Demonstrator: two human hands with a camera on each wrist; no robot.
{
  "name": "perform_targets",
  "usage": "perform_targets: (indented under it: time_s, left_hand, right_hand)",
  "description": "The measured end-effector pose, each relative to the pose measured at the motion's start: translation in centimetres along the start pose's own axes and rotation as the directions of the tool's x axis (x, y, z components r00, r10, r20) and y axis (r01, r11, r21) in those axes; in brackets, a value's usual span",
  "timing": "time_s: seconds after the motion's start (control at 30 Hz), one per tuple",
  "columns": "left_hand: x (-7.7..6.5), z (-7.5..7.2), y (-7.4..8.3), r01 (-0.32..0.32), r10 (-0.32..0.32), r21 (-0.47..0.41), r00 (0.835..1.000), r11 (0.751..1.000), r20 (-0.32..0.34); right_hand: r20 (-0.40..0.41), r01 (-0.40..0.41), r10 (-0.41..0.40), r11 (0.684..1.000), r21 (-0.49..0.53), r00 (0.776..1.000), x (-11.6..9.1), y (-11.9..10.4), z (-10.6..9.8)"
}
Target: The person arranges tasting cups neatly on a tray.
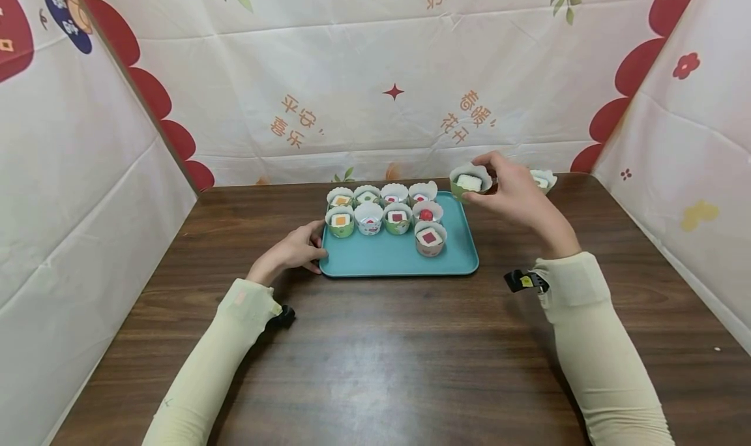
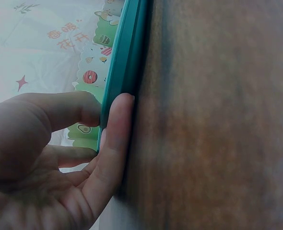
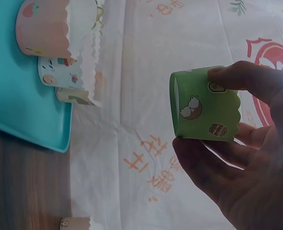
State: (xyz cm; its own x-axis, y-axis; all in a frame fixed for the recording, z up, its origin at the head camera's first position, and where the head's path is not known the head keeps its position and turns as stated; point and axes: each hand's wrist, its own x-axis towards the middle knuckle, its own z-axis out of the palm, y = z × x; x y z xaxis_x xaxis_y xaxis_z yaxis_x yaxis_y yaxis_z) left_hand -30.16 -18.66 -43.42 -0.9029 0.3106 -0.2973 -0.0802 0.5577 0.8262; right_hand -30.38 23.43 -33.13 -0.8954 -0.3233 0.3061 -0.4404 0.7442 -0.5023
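Observation:
My right hand [image 1: 513, 188] holds a green paper baking cup [image 1: 463, 186] between thumb and fingers, up off the table by the tray's back right corner. A white block [image 1: 469, 182] sits inside it. In the right wrist view the cup [image 3: 204, 104] shows printed cartoon figures and a scalloped rim. With its thumb and fingers, my left hand [image 1: 296, 249] grips the left edge of a blue-green tray [image 1: 375, 260]. Two rows of paper cups stand towards the tray's back, holding pieces with orange, white or red tops. One pinkish cup [image 1: 431, 245] is set in front at the right.
Behind my right hand, another paper cup [image 1: 544, 180] stands at the back edge of the brown wooden table [image 1: 375, 361]. Printed white cloth [image 1: 364, 68] hangs behind the table and along both sides.

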Motion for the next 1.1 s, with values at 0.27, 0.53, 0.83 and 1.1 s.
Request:
perform_targets:
  time_s: [0.27, 0.53, 0.83, 1.1]
  left_hand:
    - [0.2, 0.0, 0.0, -0.007, 0.007, 0.006, 1.000, 1.000, 0.001]
    - [0.1, 0.0, 0.0, -0.004, 0.004, 0.003, 1.000, 1.000, 0.002]
    - [0.1, -0.1, 0.0, -0.003, 0.003, 0.001, 1.000, 1.000, 0.002]
    - [0.1, -0.1, 0.0, -0.002, 0.002, -0.003, 1.000, 1.000, 0.002]
  right_hand:
    - [0.039, -0.013, 0.013, 1.000, 0.004, 0.999, 0.1, -0.6, 0.6]
    - [0.050, 0.012, -0.013, 1.000, 0.014, 0.999, 0.3, -0.8, 1.3]
    - [0.059, 0.045, -0.045, 0.999, -0.007, 0.997, 0.6, -1.1, 2.4]
    - [0.085, 0.081, -0.080, 0.997, -0.001, 0.993, 0.7, -1.9, 3.7]
